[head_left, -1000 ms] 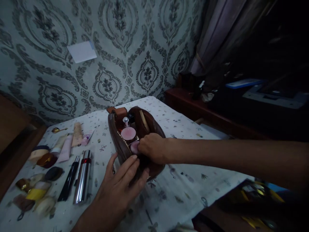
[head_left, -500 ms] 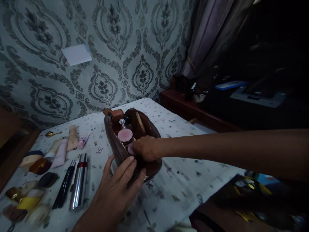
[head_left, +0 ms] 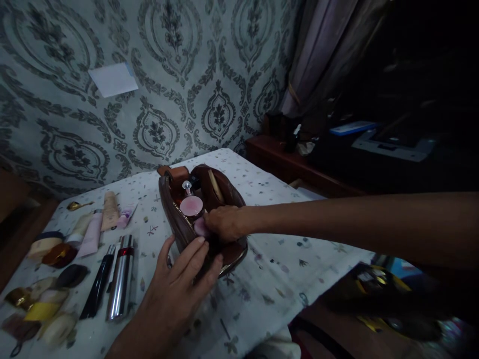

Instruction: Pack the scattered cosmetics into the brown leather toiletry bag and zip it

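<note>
An open brown leather pouch lies on the patterned tablecloth. Inside it stand a round pink-lidded pot and a small clear-topped bottle. My right hand reaches over the pouch's mouth, fingers closed on a small pink item at the opening. My left hand lies against the near side of the pouch, fingers stretched out flat on the leather.
Left of the pouch lie cosmetics: a silver tube with a red band, a black pen-like stick, pale tubes, several small compacts. A dark wooden shelf stands right of the table. A dark object with yellow markings is at the lower right.
The view has drifted slightly; both hands stay at the pouch, and my right hand has shifted a little further left over the opening with the pink item.
</note>
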